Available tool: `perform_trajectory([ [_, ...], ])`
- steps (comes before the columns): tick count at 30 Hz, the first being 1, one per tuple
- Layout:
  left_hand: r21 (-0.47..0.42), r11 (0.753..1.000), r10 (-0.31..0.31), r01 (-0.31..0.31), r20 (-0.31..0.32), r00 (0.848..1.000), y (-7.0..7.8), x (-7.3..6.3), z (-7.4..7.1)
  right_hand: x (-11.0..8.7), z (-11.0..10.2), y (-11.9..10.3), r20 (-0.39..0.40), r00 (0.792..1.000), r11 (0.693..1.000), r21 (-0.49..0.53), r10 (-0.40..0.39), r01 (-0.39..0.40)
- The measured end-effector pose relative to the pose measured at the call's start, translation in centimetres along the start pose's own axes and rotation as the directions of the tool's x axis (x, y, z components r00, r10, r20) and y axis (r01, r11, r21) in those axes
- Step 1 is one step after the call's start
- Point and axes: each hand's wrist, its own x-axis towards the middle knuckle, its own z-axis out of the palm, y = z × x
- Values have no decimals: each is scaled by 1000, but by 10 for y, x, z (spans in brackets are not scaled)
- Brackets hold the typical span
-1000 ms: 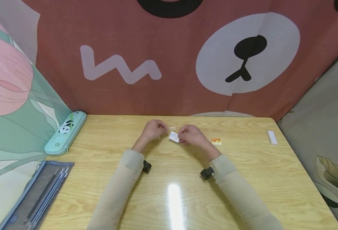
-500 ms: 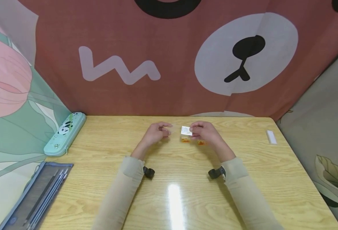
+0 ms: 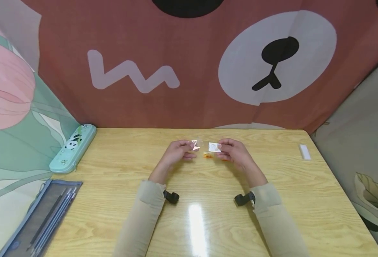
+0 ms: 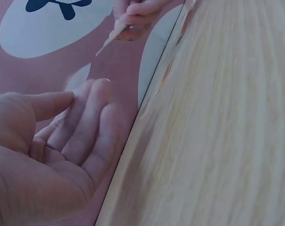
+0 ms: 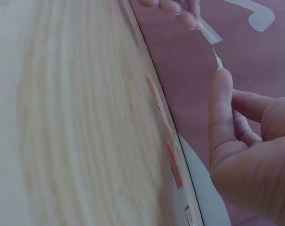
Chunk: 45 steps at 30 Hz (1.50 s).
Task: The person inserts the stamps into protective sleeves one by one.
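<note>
In the head view my left hand (image 3: 177, 151) pinches a small clear plastic piece (image 3: 200, 143) that catches the light. Its thumb and index finger meet at the edge, and the other fingers are loosely bent. Facing it, my right hand (image 3: 235, 151) pinches a small white card (image 3: 214, 147) with faint print. The card shows almost edge-on in the right wrist view, with its tip close to the clear piece (image 5: 210, 32). A gap separates card and plastic in the head view. Both are held above the table.
Small orange-printed pieces lie below the hands, one (image 3: 208, 155) between them and another (image 5: 173, 162) near my right hand. A white block (image 3: 304, 152) lies at the right. At the left are a panda pencil case (image 3: 73, 149) and a mesh pouch (image 3: 41, 219) with pencils.
My right hand has moved right with the white card, widening the gap from one second ago. The clear plastic now shines in my left fingers. An orange-printed piece between the hands has come into view.
</note>
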Motion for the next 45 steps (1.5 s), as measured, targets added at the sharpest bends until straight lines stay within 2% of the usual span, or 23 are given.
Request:
perform_trajectory([
  [9,-14,1000,-2,2,14,1000,-8,-5,2,-2,-3,7,5,1000,998,55,1,-1],
  [19,-43,999,-11,11,-12,1000,-9,-5,5,-4,-6,8,-32,999,999,32,-15,16],
  [31,-22,1000,13,-14,-45,999,-9,-3,10,-6,0,5,-37,999,999,21,-27,28],
  [37,4,1000,16,-16,-64,998,-8,-2,9,-4,8,4,-38,998,998,47,-48,50],
  [45,-11,1000,19,-20,-68,998,-5,-4,9,-2,15,7,-54,996,995,74,-67,71],
])
